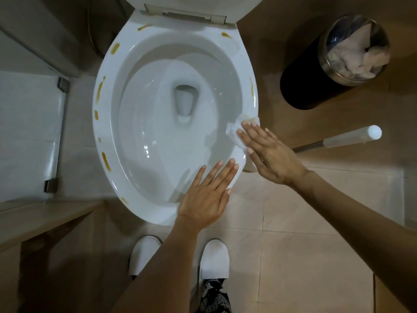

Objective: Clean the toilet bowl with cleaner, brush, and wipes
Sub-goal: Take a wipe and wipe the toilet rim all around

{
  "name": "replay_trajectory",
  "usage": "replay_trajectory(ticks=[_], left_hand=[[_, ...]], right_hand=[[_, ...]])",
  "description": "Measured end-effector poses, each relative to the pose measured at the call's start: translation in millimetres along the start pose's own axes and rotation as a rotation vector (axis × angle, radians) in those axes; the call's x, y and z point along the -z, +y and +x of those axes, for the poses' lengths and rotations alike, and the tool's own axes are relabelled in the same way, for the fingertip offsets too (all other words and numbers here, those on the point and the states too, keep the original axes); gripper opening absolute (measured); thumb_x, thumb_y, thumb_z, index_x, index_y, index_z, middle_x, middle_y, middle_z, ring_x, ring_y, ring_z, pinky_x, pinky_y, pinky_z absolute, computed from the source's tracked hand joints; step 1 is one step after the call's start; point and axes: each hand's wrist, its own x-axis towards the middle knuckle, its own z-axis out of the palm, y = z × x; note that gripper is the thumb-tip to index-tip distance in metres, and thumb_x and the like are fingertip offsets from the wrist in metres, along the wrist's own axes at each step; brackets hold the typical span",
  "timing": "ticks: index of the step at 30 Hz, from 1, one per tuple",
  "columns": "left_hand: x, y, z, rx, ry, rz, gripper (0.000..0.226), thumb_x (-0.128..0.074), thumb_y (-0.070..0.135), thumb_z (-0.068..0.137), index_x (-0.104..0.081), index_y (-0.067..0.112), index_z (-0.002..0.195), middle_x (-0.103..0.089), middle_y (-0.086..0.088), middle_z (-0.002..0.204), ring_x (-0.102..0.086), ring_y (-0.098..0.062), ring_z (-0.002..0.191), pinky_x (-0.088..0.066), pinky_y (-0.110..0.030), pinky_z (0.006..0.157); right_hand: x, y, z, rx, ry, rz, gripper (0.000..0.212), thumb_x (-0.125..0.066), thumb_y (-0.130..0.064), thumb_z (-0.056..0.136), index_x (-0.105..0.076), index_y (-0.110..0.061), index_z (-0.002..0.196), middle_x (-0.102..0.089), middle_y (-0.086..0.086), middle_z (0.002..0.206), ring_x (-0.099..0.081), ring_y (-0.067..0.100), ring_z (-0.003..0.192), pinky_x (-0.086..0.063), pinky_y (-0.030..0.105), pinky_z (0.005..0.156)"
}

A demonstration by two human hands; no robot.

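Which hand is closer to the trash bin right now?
Right. The right hand presses a wipe on the rim's bin side, below-left of the trash bin. The left hand rests on the front rim, farther away.

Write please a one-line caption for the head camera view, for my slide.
Right hand presses a white wipe on the stained toilet rim while the left hand rests flat on the front rim.
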Motion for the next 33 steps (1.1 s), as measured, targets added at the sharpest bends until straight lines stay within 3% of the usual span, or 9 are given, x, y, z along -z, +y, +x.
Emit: replay_trajectory(ticks=[3, 9, 15, 24, 33], left_hand=[[-2, 0, -1, 0.01, 0.0, 0.008, 0.056, -0.021, 0.032, 0.099, -0.007, 0.021, 0.152, -0.005, 0.007, 0.158, -0.011, -0.014, 0.146, -0.02, -0.045, 0.117], [-3, 0, 0, 0.014, 0.017, 0.014, 0.057, -0.025, 0.033, 0.098, -0.01, 0.022, 0.151, -0.008, 0.007, 0.158, -0.015, -0.014, 0.145, -0.022, -0.046, 0.115], [-4, -2, 0, 0.015, -0.006, 0.012, 0.057, -0.024, 0.035, 0.099, -0.006, 0.023, 0.152, -0.005, 0.008, 0.159, -0.011, -0.013, 0.146, -0.02, -0.046, 0.116], [-3, -2, 0, 0.021, -0.013, 0.014, 0.056, -0.022, 0.035, 0.099, -0.007, 0.024, 0.152, -0.007, 0.008, 0.159, -0.012, -0.013, 0.145, -0.018, -0.045, 0.117], [0, -2, 1, 0.022, -0.024, -0.015, 0.056, -0.022, 0.035, 0.099, -0.009, 0.023, 0.152, -0.01, 0.007, 0.158, -0.016, -0.015, 0.145, -0.024, -0.048, 0.114]], right_hand=[[11, 14, 20, -0.027, 0.023, -0.035, 0.055, -0.016, -0.034, 0.102, -0.013, -0.017, 0.154, -0.009, 0.002, 0.161, -0.002, 0.013, 0.146, -0.011, 0.037, 0.121], [6, 7, 18, -0.069, 0.091, 0.024, 0.053, -0.031, -0.023, 0.103, -0.016, -0.014, 0.153, -0.01, 0.003, 0.161, -0.006, 0.017, 0.148, -0.011, 0.037, 0.121], [6, 12, 15, -0.059, 0.075, 0.018, 0.052, -0.029, -0.023, 0.104, -0.015, -0.016, 0.154, -0.009, 0.001, 0.161, -0.007, 0.016, 0.149, -0.008, 0.034, 0.121], [25, 27, 68, -0.151, 0.143, 0.039, 0.054, -0.024, -0.035, 0.105, -0.011, -0.018, 0.155, -0.006, 0.0, 0.162, -0.003, 0.015, 0.149, 0.003, 0.027, 0.116], [20, 28, 55, -0.142, 0.11, 0.022, 0.053, -0.022, -0.035, 0.105, -0.011, -0.019, 0.154, -0.007, -0.001, 0.162, -0.004, 0.014, 0.149, -0.001, 0.032, 0.119]])
